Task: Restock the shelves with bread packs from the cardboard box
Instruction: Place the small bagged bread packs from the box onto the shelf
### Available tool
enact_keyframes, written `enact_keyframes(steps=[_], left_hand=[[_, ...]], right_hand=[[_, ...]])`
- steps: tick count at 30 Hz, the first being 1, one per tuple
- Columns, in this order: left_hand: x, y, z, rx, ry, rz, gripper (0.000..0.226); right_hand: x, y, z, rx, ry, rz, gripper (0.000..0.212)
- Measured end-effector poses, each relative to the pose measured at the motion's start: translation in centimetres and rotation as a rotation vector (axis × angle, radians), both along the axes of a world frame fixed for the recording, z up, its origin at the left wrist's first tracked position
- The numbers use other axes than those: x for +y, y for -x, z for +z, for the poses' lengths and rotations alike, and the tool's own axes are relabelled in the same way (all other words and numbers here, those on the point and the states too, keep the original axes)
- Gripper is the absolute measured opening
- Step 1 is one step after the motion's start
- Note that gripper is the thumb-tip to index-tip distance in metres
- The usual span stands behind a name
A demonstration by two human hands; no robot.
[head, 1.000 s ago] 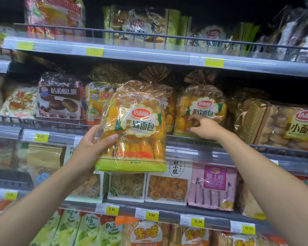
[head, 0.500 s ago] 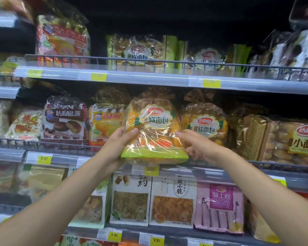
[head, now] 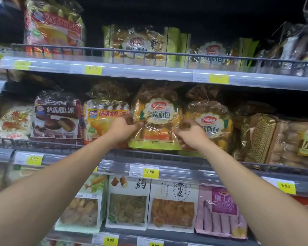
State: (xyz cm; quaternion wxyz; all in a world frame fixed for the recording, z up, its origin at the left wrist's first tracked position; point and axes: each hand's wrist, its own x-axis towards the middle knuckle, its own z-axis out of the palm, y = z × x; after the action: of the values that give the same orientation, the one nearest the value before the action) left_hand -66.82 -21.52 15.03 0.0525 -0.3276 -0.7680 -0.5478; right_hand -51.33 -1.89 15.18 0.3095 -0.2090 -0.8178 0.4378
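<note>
The step in hand looks like seating one bread pack (head: pixel 156 119) upright on the middle shelf (head: pixel 167 157), in the slot between the yellow pie pack (head: pixel 103 119) on its left and a matching bread pack (head: pixel 212 125) on its right. The left hand (head: pixel 122 127) pinches the pack's left edge, fingers (head: pixel 138 124) closed on the clear wrap; the right hand (head: pixel 189 134) holds the lower right corner, its fingers curled against the plastic. The pack's green base sits at the shelf's front lip, touching or just above it; which is hard to tell. The next move likely calls for a gentle push backward, then letting go without tipping the neighbours. The cardboard box is out of view.
</note>
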Motion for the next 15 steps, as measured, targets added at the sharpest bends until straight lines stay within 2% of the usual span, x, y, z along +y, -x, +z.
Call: enact_keyframes(steps=[2,5,7,9,10,12,13,15], left_hand=[[-0.1,0.2,-0.6,0.044,0.096,0.048,0.068],[-0.8,-0.4,-1.2,0.149,0.198,0.120,0.074],[-1.3,-0.8,-1.4,0.344,0.198,0.256,0.078],[-1.5,-1.6,-1.6,0.589,0.167,0.316,0.056],[-1.4,-1.9,-1.5,0.662,0.178,0.263,0.040],[-0.9,-2.4,-1.5,0.693,0.303,0.100,0.016],[-0.5,-2.4,-1.6,0.689,0.378,0.039,0.009],[0.1,-2.1,-2.0,0.671,0.434,0.002,0.011]], right_hand=[[-0.1,0.4,-0.7,-0.081,-0.147,-0.060,0.052],[-0.7,-0.1,-1.0,-0.282,-0.507,-0.243,0.055],[-1.7,-0.7,-0.9,-0.215,-0.627,-0.302,0.043],[-2.8,-0.9,-0.9,-0.150,-0.700,-0.247,0.028],[-3.3,-0.8,-0.9,-0.162,-0.715,-0.175,0.020],[-4.0,-0.3,-1.2,-0.264,-0.675,-0.030,0.010],[-4.0,0.1,-1.4,-0.303,-0.653,0.006,0.013],[-3.8,0.8,-1.7,-0.318,-0.639,0.016,0.022]])
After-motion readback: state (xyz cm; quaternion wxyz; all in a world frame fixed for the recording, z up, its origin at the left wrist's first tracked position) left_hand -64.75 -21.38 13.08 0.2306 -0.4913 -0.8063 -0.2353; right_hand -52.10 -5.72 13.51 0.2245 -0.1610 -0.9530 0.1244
